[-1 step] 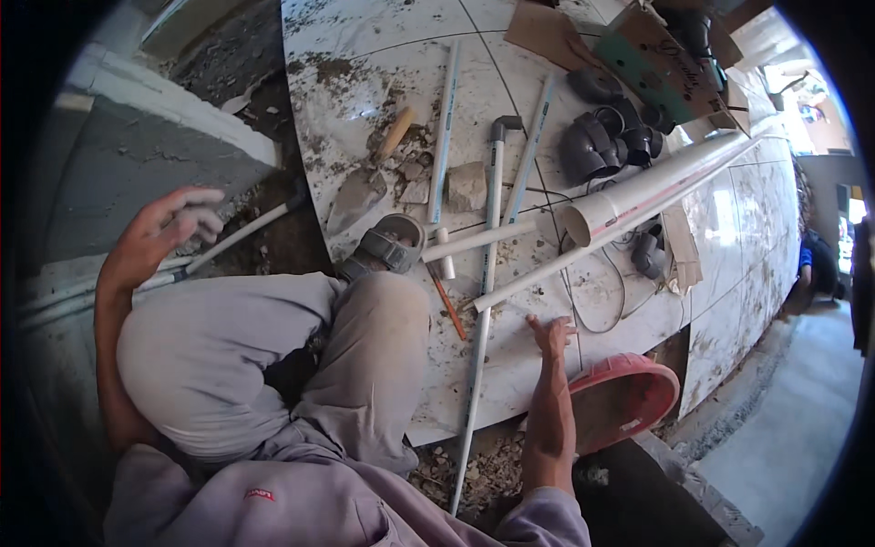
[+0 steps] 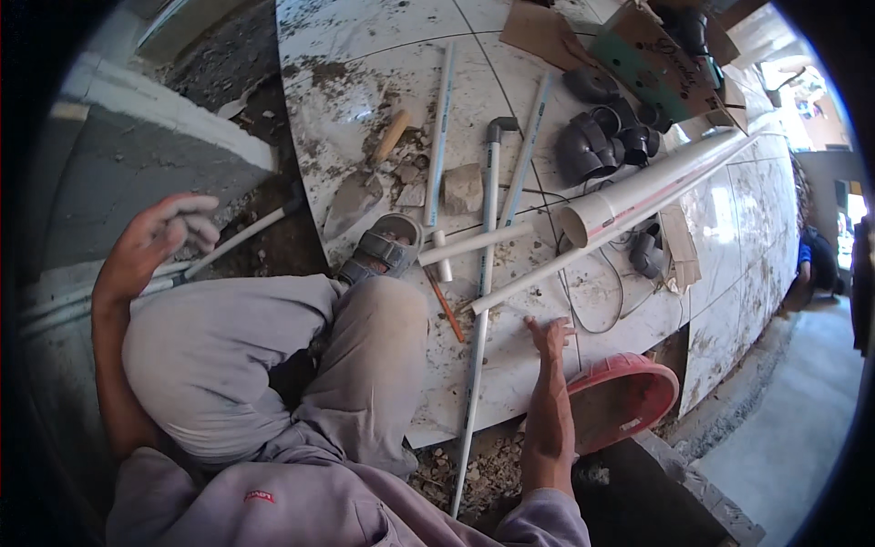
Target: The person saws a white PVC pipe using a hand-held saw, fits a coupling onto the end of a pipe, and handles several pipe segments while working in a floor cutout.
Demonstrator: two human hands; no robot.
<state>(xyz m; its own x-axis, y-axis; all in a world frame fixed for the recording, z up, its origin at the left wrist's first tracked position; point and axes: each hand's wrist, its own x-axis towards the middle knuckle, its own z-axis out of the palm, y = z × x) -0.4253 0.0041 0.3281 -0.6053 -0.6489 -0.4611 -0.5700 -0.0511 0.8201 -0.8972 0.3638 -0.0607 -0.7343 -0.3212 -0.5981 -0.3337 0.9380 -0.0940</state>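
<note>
My left hand [image 2: 169, 235] is raised beyond my left knee, its fingers loosely bent and apart with nothing in them. Behind it, a thin white pipe [image 2: 241, 239] slants through the trench beside the tiles. Down on the right, my right hand [image 2: 550, 337] has its fingers spread at the tiled floor, holding nothing. Just left of it runs a long thin pipe [image 2: 483, 301] with a grey elbow [image 2: 503, 124] on its far end. The tip of another white pipe [image 2: 519, 284] lies near that hand. An orange-red pencil-like stick [image 2: 447, 305] rests beside a short white pipe piece [image 2: 443, 255].
A red basin [image 2: 673, 387] sits against my right forearm. Thick white pipe [image 2: 592, 219], dark grey fittings [image 2: 583, 150] and an open cardboard box [image 2: 652, 64] lie farther right. A wooden-handled trowel [image 2: 355, 196] and stones [image 2: 463, 189] are near my sandal [image 2: 383, 246]. Another person [image 2: 816, 264] is at the far right.
The view has shifted very slightly. My left hand has dipped a little, and my right hand stays in place.
</note>
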